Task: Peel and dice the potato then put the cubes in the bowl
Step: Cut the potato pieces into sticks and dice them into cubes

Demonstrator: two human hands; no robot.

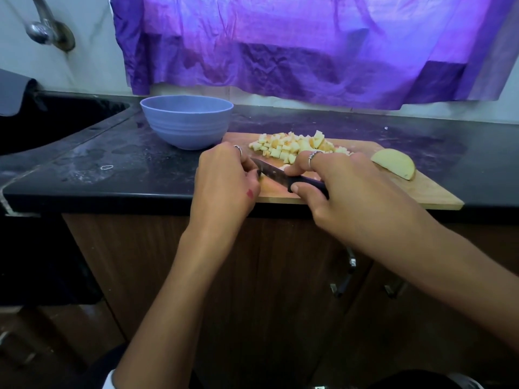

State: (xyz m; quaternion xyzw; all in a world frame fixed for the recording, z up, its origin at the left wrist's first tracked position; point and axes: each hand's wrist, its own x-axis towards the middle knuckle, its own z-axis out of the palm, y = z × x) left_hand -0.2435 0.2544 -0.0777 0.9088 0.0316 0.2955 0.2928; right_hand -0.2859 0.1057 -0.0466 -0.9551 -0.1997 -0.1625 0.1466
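You are working in a home kitchen: dark stone countertop (112, 153) with inset sink (56, 122), wall tap (46, 26), wooden cabinet doors (157, 248) below, cutting board (393, 192), purple sheet (280, 46) on the wall.

1. The right hand (331, 186) reaches in from the lower right, fingers and thumb curled round a knife handle, index finger stretched forward.
2. The left hand (224, 181) is curled, knuckles up; what it pinches is hidden, perhaps a potato piece.
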